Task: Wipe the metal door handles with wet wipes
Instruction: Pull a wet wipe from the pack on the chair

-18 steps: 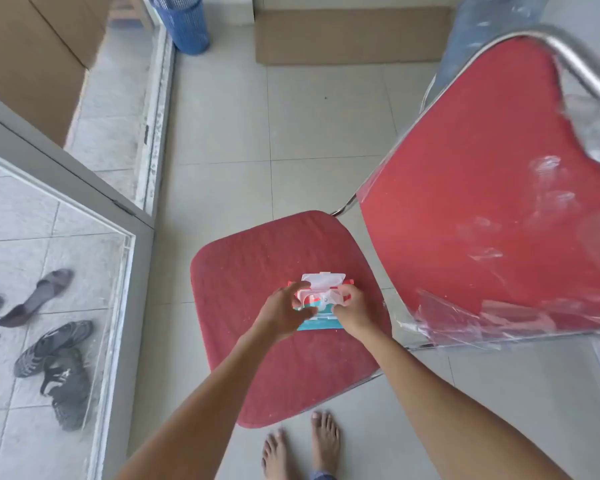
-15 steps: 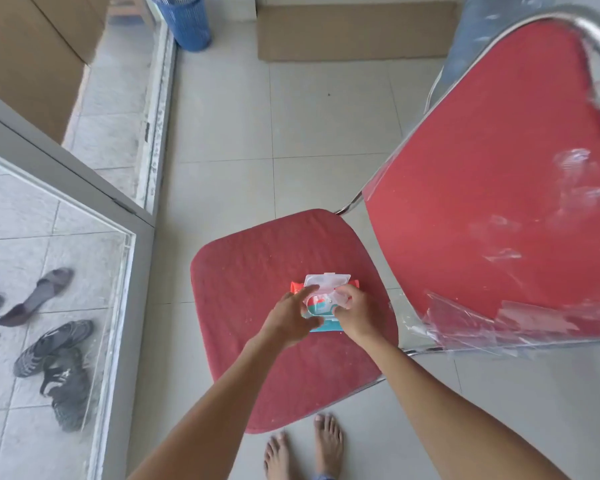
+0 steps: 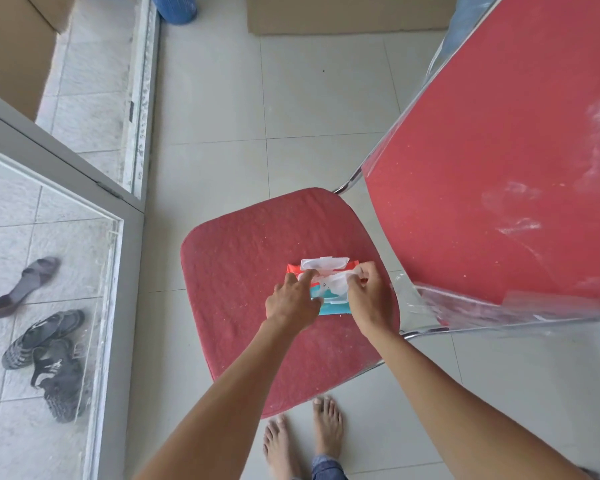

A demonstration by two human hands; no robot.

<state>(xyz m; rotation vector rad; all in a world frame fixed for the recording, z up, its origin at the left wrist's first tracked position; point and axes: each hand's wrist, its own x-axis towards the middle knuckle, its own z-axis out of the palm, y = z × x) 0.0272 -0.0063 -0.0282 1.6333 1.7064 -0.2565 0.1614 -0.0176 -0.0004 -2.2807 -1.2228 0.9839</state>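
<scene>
A pack of wet wipes (image 3: 329,308), orange and teal with a white flip lid standing open (image 3: 324,264), lies on the red seat of a chair (image 3: 243,271). My left hand (image 3: 291,303) presses down on the pack's left side, fingers near the opening. My right hand (image 3: 368,299) pinches a white wipe (image 3: 336,282) that sticks out of the opening. No door handle is in view.
The chair's red backrest (image 3: 499,150), wrapped in torn clear plastic, rises at the right on a chrome frame. A glass door (image 3: 49,271) with a grey frame stands at the left, shoes behind it. My bare feet (image 3: 302,441) are below the seat. A cardboard sheet (image 3: 343,12) lies far back.
My right hand has taken hold of a wipe and drawn it partly out of the pack. My left hand has shifted onto the pack's left side. The view has tilted slightly.
</scene>
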